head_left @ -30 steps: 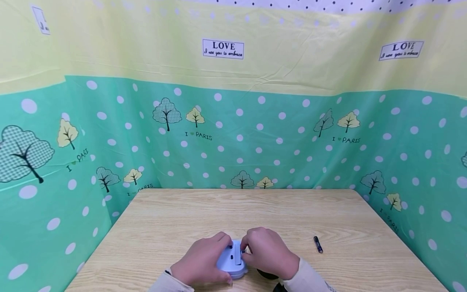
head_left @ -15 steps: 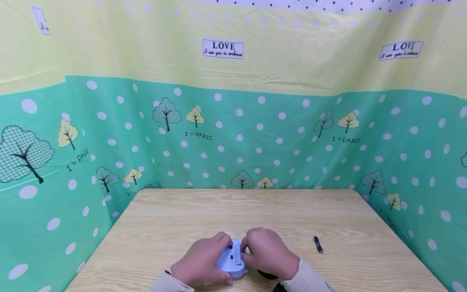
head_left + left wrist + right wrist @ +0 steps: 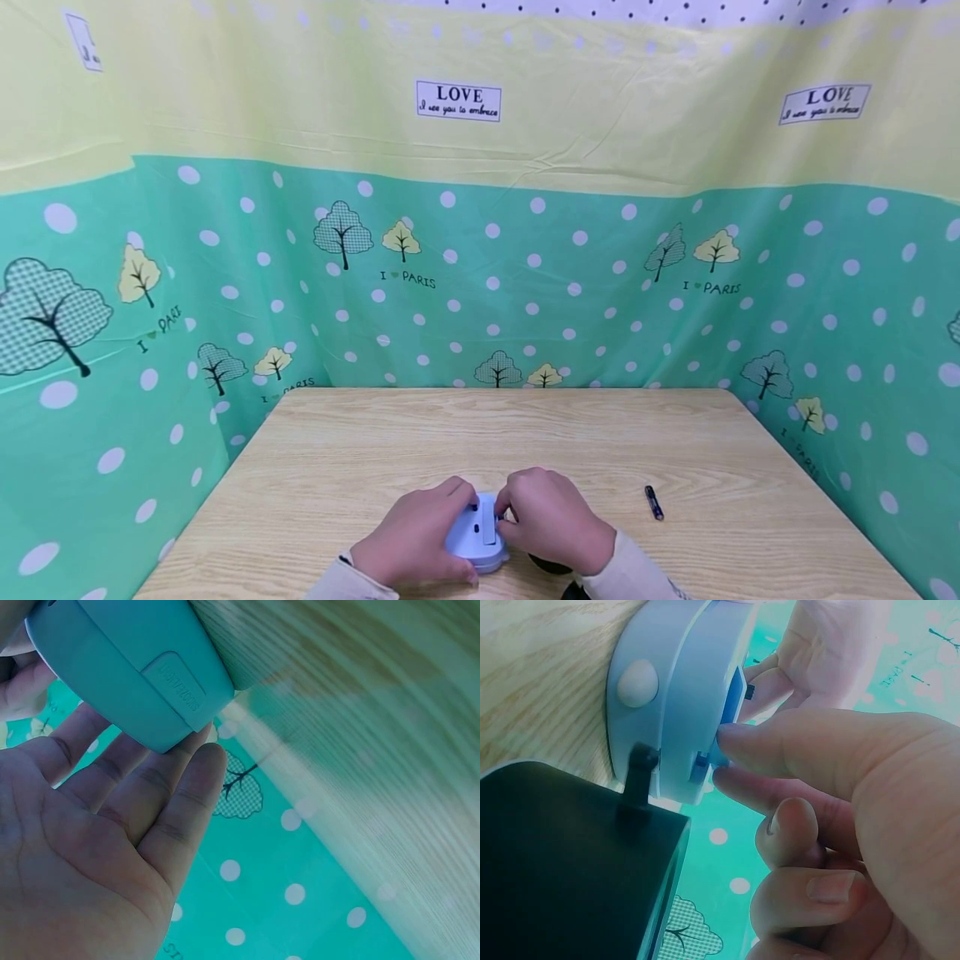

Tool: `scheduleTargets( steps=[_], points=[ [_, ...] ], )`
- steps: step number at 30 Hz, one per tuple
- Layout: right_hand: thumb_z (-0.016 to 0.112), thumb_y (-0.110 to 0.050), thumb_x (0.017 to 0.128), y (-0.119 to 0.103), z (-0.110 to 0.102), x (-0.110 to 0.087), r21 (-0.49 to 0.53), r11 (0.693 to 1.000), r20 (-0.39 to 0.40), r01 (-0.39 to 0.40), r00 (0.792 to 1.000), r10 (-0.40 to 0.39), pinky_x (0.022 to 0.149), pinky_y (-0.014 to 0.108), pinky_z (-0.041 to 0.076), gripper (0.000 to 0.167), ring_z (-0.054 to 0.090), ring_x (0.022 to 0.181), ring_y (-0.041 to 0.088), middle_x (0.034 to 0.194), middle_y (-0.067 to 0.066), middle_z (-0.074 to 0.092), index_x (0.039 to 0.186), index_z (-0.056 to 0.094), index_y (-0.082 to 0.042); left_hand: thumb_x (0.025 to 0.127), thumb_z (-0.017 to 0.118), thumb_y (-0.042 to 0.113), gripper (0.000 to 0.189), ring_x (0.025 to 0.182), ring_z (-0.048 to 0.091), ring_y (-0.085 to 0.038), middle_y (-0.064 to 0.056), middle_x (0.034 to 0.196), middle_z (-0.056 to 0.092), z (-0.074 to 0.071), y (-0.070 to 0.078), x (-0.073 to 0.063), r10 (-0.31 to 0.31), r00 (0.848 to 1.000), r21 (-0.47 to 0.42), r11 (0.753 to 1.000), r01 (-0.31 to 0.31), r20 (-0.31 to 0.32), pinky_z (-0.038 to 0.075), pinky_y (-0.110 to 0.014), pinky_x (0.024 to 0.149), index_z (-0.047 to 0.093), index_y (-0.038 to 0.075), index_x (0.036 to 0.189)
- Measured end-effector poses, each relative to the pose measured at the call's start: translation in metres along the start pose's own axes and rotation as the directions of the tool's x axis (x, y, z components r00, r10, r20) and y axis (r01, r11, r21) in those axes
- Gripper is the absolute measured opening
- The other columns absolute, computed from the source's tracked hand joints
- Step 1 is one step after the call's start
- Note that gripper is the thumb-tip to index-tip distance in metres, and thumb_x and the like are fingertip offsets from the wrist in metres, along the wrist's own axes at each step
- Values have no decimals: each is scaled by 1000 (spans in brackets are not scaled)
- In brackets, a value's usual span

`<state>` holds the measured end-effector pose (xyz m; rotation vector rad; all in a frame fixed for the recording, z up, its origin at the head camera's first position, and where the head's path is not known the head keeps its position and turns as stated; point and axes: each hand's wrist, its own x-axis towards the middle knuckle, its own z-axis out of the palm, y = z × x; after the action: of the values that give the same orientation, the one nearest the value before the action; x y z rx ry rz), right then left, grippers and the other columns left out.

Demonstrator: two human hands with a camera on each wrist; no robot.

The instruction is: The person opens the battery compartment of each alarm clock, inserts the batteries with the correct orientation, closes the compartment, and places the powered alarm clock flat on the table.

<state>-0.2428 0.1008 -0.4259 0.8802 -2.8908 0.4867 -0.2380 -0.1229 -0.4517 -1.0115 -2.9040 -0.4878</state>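
A light-blue alarm clock (image 3: pixel 468 542) lies with its back up near the table's front, showing small black controls and a raised strip. In the left wrist view a panel with embossed lettering shows on the clock (image 3: pixel 112 667). My left hand (image 3: pixel 420 533) grips the clock from its left side, fingers at the far edge and thumb at the near edge. My right hand (image 3: pixel 551 521) pinches at the right part of the back. In the right wrist view, thumb and forefinger of the hand (image 3: pixel 817 757) meet at a blue opening; what sits between them is mostly hidden.
A small dark battery (image 3: pixel 654 503) lies on the wooden table (image 3: pixel 360 442) to the right of the hands. A black object (image 3: pixel 551 565) shows below my right wrist. Patterned green and yellow curtain (image 3: pixel 480 250) surrounds the table at the back and sides.
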Motion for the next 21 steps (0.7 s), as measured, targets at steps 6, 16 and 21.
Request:
scheduleTargets(
  steps=[6, 16, 21],
  points=[
    [84, -24, 83, -1, 0, 0, 0, 1000, 1, 6, 1000, -6, 55, 19, 43, 4, 49, 56, -2, 71, -19, 63, 87, 84, -22, 65, 89, 66, 77, 88, 55, 0, 16, 119, 59, 1, 0, 1, -4, 1000, 7, 1000, 4, 2, 50, -24, 76, 57, 28, 124],
    [84, -24, 83, -1, -3, -2, 4, 1000, 0, 18, 1000, -18, 54, 19, 42, 5, 48, 56, -2, 70, -19, 62, 88, 84, -22, 65, 88, 66, 76, 88, 55, 0, 16, 119, 59, 1, -1, 1, -2, 1000, 8, 1000, 2, 4, 50, -24, 76, 56, 29, 123],
    [84, -24, 84, -1, -2, -2, 2, 1000, 1, 22, 1000, -22, 53, 19, 41, 4, 47, 56, -2, 67, -20, 60, 87, 84, -22, 65, 89, 65, 75, 86, 55, -1, 16, 118, 59, 1, -1, 0, 16, 1000, 9, 1000, -16, -15, 49, -23, 74, 57, 29, 122]
  ],
)
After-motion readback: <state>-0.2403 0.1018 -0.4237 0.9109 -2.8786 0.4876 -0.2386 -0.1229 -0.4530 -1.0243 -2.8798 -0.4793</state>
